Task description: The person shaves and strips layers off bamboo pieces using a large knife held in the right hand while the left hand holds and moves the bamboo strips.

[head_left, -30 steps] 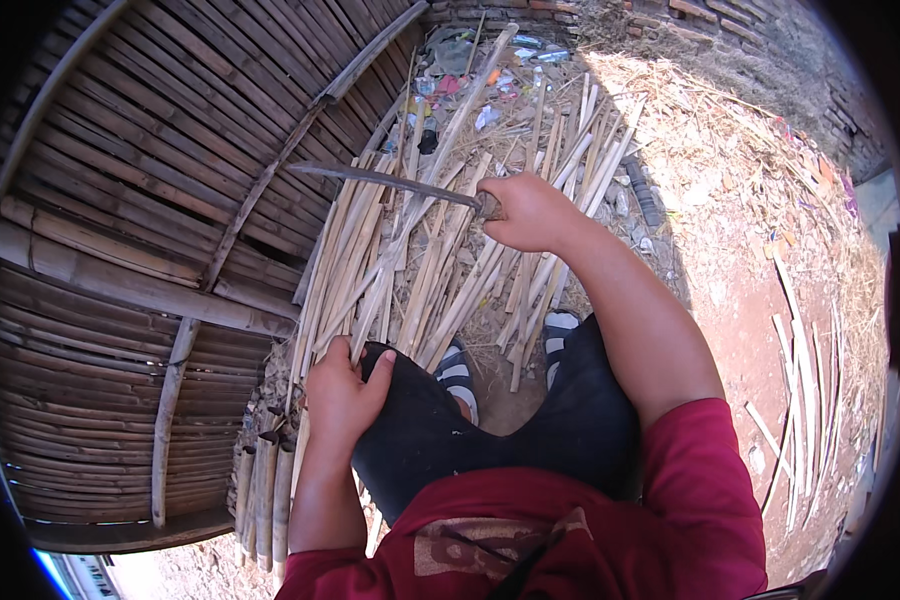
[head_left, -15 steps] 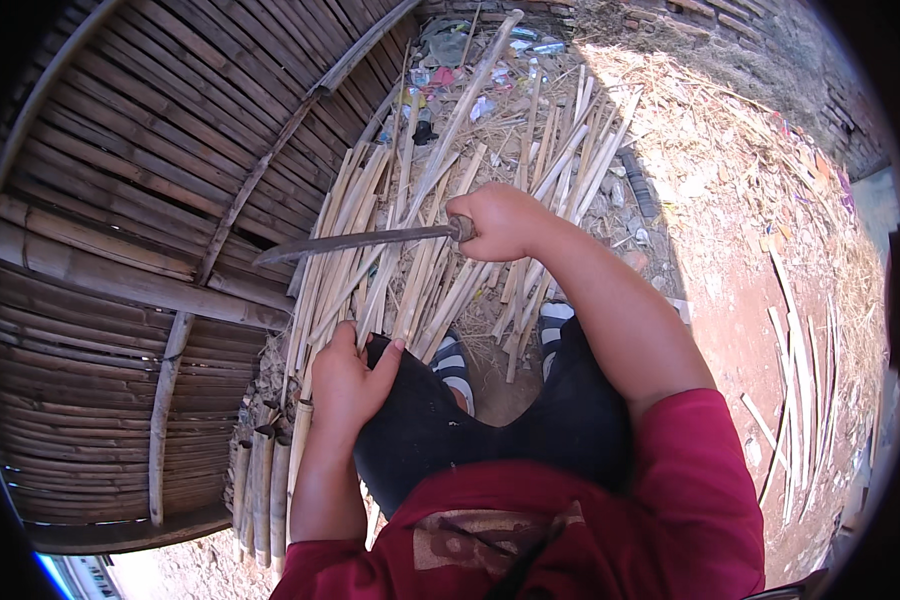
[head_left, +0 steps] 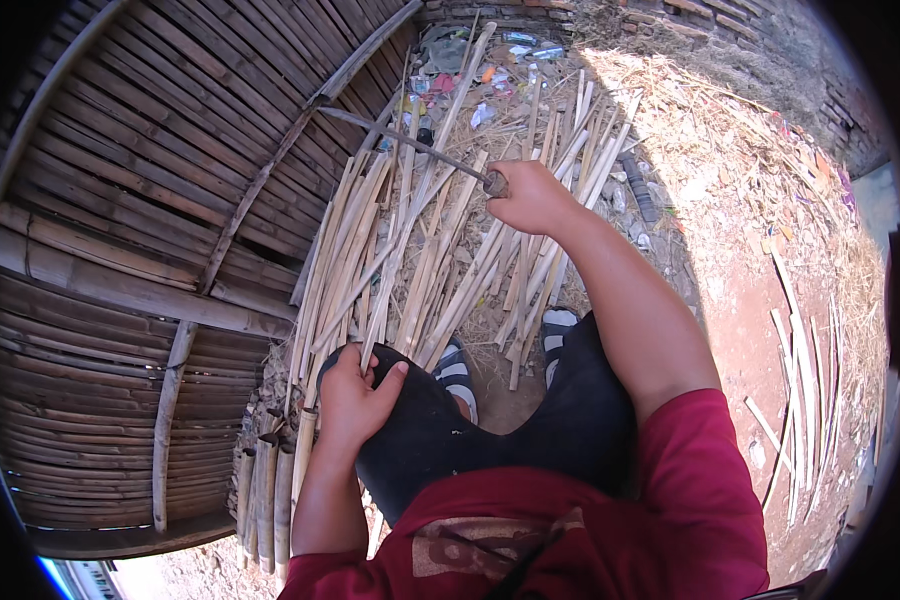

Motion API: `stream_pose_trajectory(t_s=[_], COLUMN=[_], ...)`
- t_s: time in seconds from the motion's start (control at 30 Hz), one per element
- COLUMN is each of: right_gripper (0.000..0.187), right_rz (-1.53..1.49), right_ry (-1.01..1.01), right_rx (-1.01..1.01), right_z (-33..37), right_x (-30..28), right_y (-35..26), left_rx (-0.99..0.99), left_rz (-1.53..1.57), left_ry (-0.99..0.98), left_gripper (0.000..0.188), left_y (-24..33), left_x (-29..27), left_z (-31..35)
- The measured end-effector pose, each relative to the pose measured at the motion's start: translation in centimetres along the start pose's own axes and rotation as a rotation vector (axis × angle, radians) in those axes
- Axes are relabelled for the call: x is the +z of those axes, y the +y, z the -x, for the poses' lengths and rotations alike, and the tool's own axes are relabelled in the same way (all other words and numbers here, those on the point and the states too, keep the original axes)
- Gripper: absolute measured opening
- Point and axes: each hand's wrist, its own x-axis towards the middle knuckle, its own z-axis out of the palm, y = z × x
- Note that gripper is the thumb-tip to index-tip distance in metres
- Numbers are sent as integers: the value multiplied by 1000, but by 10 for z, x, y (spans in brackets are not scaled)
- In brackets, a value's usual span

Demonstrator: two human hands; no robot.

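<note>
My right hand point(head_left: 532, 198) is closed round the handle of a machete point(head_left: 406, 140) and holds it out ahead of me. Its long blade slants up to the left, over the bamboo strips, with the tip by the woven wall. Down at my left knee, my left hand point(head_left: 358, 400) grips the near end of a long, pale bamboo strip point(head_left: 467, 85). That strip runs away from me across the pile, and the blade crosses over it. Several more split bamboo strips point(head_left: 432, 270) lie on the ground in front of my sandalled feet.
A bamboo slat wall point(head_left: 120, 190) rises close on my left. Bamboo poles point(head_left: 265, 495) stand beside my left forearm. Scattered litter point(head_left: 485, 112) lies at the far end, below a brick wall point(head_left: 660, 25). More strips point(head_left: 798, 400) lie on sunlit ground to the right.
My right hand has moved up and to the right, and the blade has swung from nearly level to tilted upward. The far end of the held strip has shifted left and nearer.
</note>
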Motion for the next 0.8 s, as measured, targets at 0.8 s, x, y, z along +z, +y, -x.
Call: stream_pose_trajectory(t_s=[0.8], right_gripper=[16], right_rz=[-731], right_ry=[846], right_rx=[346], right_z=[22], right_x=[-109], right_y=[76], left_rx=[312], left_rz=[-178], left_ry=[-149], left_gripper=[96], left_y=[138], left_x=[62], left_z=[-231])
